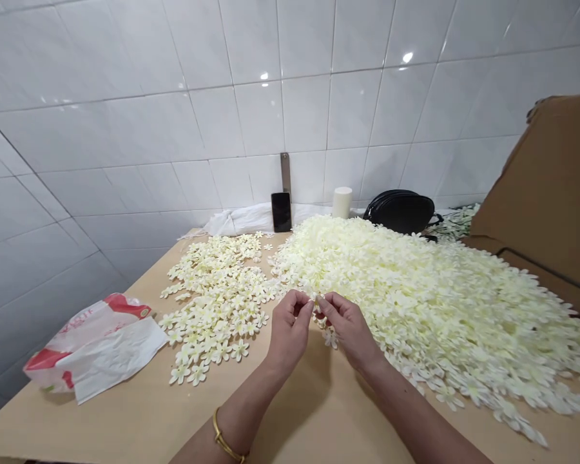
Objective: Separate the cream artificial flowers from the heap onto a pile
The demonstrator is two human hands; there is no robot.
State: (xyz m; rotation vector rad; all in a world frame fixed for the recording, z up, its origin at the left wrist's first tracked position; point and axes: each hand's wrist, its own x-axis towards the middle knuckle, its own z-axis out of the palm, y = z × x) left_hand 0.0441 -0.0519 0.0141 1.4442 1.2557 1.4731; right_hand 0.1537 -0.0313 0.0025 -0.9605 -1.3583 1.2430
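Note:
In front of the large heap of pale yellow-white artificial flowers (415, 290), my two hands meet fingertip to fingertip. My left hand (290, 332) is closed in a pinch, thumb against the curled fingers. My right hand (350, 328) pinches from the other side. Between the fingertips shows a small pale bit of an artificial flower (316, 301), mostly covered by the fingers. Just below the right fingers a separate white flower (330, 338) is visible at the heap's edge. Left of my hands spreads a looser, flatter pile of yellow-centred flowers (217, 296).
A red-and-white plastic tissue pack (91, 328) lies at the left. Along the tiled wall stand a dark phone (281, 212), a white cylinder (341, 202) and a black pouch (401, 209). A brown cardboard box (546, 187) rises at the right of the table (290, 419).

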